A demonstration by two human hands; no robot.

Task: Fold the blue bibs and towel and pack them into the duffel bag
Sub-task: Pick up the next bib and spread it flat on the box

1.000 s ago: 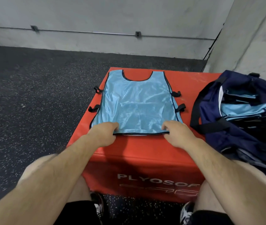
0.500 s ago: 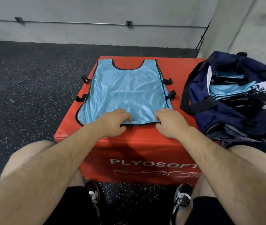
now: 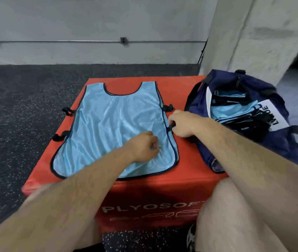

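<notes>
A light blue bib (image 3: 111,124) with black trim lies flat on the red plyo box (image 3: 190,160), neck hole away from me. My left hand (image 3: 144,146) sits on the bib's lower right part with fingers curled, and the cloth bunches around them. My right hand (image 3: 184,124) pinches the lower black strap at the bib's right edge. The navy duffel bag (image 3: 281,142) stands open on the box to the right, and folded blue bibs (image 3: 232,110) lie inside it. No towel is in view.
Black straps stick out at the bib's left edge (image 3: 61,136) and upper right (image 3: 168,107). Dark speckled rubber floor (image 3: 17,106) lies to the left. A grey wall and a concrete pillar (image 3: 253,42) stand behind. My bare knees are against the box's front.
Both hands left the bib's near hem. The left slid up onto the cloth, and the right moved to the right edge and took the strap.
</notes>
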